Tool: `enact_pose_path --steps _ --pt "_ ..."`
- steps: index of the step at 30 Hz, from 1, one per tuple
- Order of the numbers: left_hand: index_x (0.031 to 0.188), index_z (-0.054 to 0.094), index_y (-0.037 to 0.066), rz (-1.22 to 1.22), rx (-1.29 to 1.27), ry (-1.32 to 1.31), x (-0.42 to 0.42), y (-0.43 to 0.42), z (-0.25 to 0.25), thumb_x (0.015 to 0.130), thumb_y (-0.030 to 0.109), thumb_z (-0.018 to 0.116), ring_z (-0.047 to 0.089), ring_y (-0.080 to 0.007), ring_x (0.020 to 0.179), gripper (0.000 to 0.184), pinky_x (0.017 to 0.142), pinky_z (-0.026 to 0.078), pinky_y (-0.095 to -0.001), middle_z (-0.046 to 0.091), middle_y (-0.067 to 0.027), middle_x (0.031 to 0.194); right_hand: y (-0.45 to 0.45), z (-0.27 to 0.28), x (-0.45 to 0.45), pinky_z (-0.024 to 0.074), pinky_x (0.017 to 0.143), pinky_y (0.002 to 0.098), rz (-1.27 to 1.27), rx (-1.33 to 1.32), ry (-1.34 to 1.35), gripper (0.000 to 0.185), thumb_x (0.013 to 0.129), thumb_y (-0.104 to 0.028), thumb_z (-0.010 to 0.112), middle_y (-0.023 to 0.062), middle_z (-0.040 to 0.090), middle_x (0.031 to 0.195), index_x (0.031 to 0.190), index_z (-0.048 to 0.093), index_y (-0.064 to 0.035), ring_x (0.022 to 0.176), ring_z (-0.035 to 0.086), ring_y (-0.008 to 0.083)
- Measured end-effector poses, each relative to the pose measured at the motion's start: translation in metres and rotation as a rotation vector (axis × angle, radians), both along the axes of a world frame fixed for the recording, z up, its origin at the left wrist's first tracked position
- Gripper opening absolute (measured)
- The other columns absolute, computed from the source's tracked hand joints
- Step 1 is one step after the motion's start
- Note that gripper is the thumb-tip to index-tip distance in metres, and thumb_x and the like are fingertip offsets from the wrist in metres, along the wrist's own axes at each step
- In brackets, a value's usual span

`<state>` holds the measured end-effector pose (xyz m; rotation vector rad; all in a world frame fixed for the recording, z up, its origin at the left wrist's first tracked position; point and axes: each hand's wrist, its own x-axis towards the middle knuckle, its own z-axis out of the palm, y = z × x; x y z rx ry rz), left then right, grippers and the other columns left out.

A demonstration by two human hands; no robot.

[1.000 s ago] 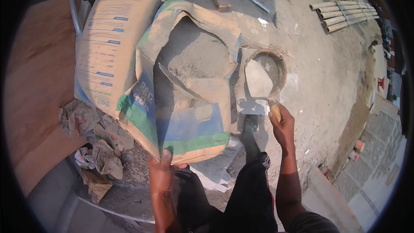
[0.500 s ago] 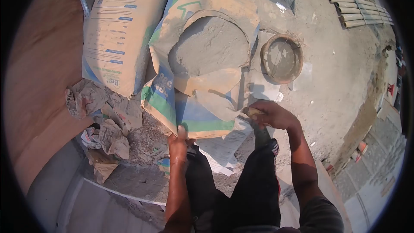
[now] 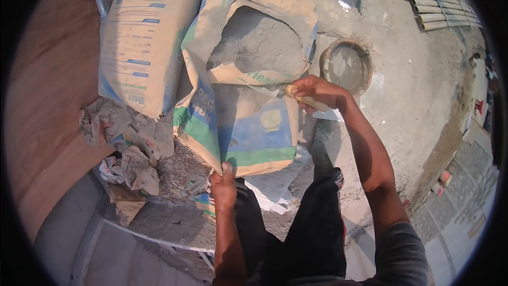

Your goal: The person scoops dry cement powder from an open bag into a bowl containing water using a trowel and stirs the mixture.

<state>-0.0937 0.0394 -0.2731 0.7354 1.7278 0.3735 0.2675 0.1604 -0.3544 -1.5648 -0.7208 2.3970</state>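
Right hand (image 3: 316, 94): arm bent at the elbow, reaching forward; fingers wrapped round the pale, rounded handle of a trowel (image 3: 311, 101). Handle at the right edge of the opened bag, below its hole; blade hard to make out.

Left hand (image 3: 224, 184): forearm extended forward; thumb pressed on the bag's near lower corner, other fingers mostly hidden.

Opened bag (image 3: 241, 140): creased paper, tan, blue and green, directly before the person; ragged hole exposing fine grey powder (image 3: 259, 42); green letters on the torn flap, partly covered; white side lettering blurred.

Second bag (image 3: 151, 37): plump, tan, left of the first; small printed lines and blue bars, illegible.

Round bowl (image 3: 369, 66): thick brownish rim, just beyond the right hand.
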Motion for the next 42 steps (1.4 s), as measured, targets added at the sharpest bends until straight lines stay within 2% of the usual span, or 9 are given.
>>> enact_pose_path --steps 4,8,11,16,23,29,32,35,42 --pt "0.089 0.064 -0.003 -0.107 -0.034 0.009 -0.001 0.001 0.003 0.103 0.058 0.054 0.046 -0.0121 0.074 0.063 0.067 0.041 -0.0334 0.056 0.0006 0.077 -0.007 0.002 -0.012 0.0477 0.053 0.0284 0.225 -0.204 0.175 0.035 0.1 -0.037 0.063 0.001 0.061 0.072 0.112 0.071 -0.0041 0.056 0.06 0.0128" --pt "0.089 0.064 -0.003 -0.189 0.005 0.048 0.006 -0.005 0.005 0.104 0.058 0.053 0.046 -0.012 0.074 0.063 0.066 0.041 -0.0333 0.056 0.0007 0.078 0.007 -0.018 -0.032 0.0483 0.058 0.0304 0.289 -0.016 -0.011 0.037 0.101 -0.039 0.062 0.0014 0.061 0.072 0.108 0.069 -0.004 0.061 0.06 0.0127" --pt "0.09 0.064 -0.003 -0.051 0.019 -0.011 0.007 -0.012 0.004 0.103 0.06 0.054 0.047 -0.0127 0.074 0.065 0.067 0.042 -0.0337 0.056 0.0006 0.078 0.024 -0.025 -0.04 0.0486 0.059 0.0309 0.208 0.043 -0.153 0.036 0.102 -0.04 0.061 0.0019 0.061 0.073 0.106 0.067 -0.0049 0.061 0.06 0.0122" --pt "0.095 0.066 -0.004 -0.038 -0.026 -0.008 0.0 -0.014 0.005 0.101 0.062 0.054 0.049 -0.0125 0.078 0.068 0.07 0.043 -0.033 0.058 -0.0007 0.082 -0.008 -0.039 -0.042 0.0539 0.056 0.0302 0.093 -0.174 0.187 0.034 0.1 -0.038 0.067 0.0042 0.064 0.075 0.104 0.066 -0.0048 0.061 0.062 0.0136" --pt "0.107 0.067 -0.009 -0.029 -0.14 -0.011 -0.001 -0.015 0.011 0.101 0.06 0.058 0.057 -0.0141 0.087 0.069 0.078 0.047 -0.0322 0.066 -0.0047 0.092 0.023 -0.06 -0.047 0.0501 0.051 0.028 -0.131 -0.024 -0.042 0.037 0.102 -0.037 0.064 0.006 0.063 0.07 0.088 0.063 -0.003 0.054 0.061 0.0137" --pt "0.11 0.066 -0.008 0.12 -0.066 -0.026 0.003 -0.024 0.007 0.103 0.05 0.061 0.058 -0.0135 0.092 0.059 0.083 0.047 -0.0307 0.067 -0.0053 0.1 0.006 -0.046 -0.07 0.0481 0.047 0.0301 0.019 -0.209 0.284 0.027 0.101 -0.027 0.065 0.0087 0.065 0.073 0.1 0.066 -0.0007 0.055 0.062 0.0159" --pt "0.106 0.063 -0.001 0.029 -0.013 -0.005 -0.014 -0.033 -0.008 0.102 0.056 0.058 0.054 -0.0107 0.072 0.058 0.064 0.045 -0.0275 0.06 -0.0004 0.087 0.023 -0.06 -0.064 0.0473 0.046 0.0301 -0.049 -0.123 0.171 0.026 0.101 -0.026 0.064 0.0083 0.065 0.074 0.099 0.065 -0.0007 0.054 0.062 0.0159" --pt "0.113 0.064 -0.007 -0.022 -0.125 0.02 -0.017 -0.025 0.006 0.104 0.048 0.059 0.064 -0.0162 0.086 0.057 0.08 0.052 -0.0311 0.068 -0.0079 0.098 0.036 -0.074 -0.052 0.0468 0.046 0.03 -0.24 -0.062 0.011 0.026 0.101 -0.027 0.065 0.0077 0.065 0.074 0.097 0.064 -0.0014 0.054 0.062 0.0151" --pt "0.116 0.061 -0.002 0.281 -0.3 -0.124 -0.043 -0.042 -0.055 0.105 0.048 0.056 0.072 -0.0232 0.083 0.051 0.074 0.058 -0.034 0.07 -0.0118 0.097 -0.024 0.029 0.014 0.0501 0.053 0.0278 0.068 -0.046 0.276 0.033 0.098 -0.024 0.07 0.0057 0.065 0.076 0.118 0.066 0.0028 0.059 0.061 0.0119"
